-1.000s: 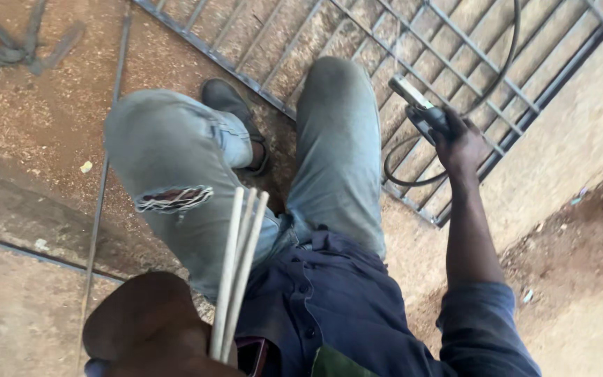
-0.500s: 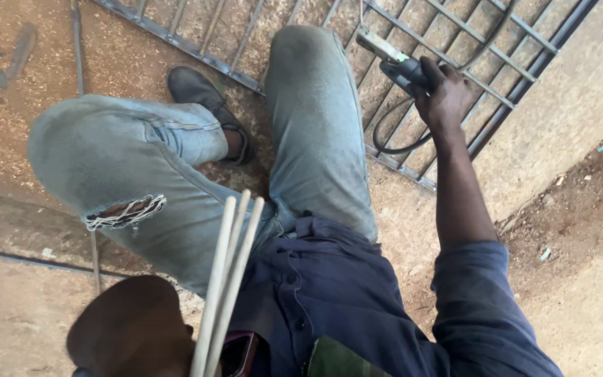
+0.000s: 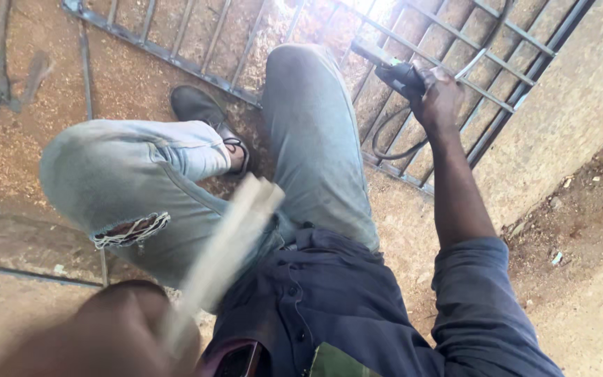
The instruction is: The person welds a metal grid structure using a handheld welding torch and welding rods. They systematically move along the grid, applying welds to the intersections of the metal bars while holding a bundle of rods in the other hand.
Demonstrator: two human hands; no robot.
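Gripping tool (image 3: pixel 393 68) over grille's (image 3: pixel 197 66) edge

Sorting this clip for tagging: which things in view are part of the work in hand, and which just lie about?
In use:
right hand gripping the electrode holder
its cable
metal grille
left hand holding pale rods

Lying about:
metal scraps
thin rod on the ground
litter
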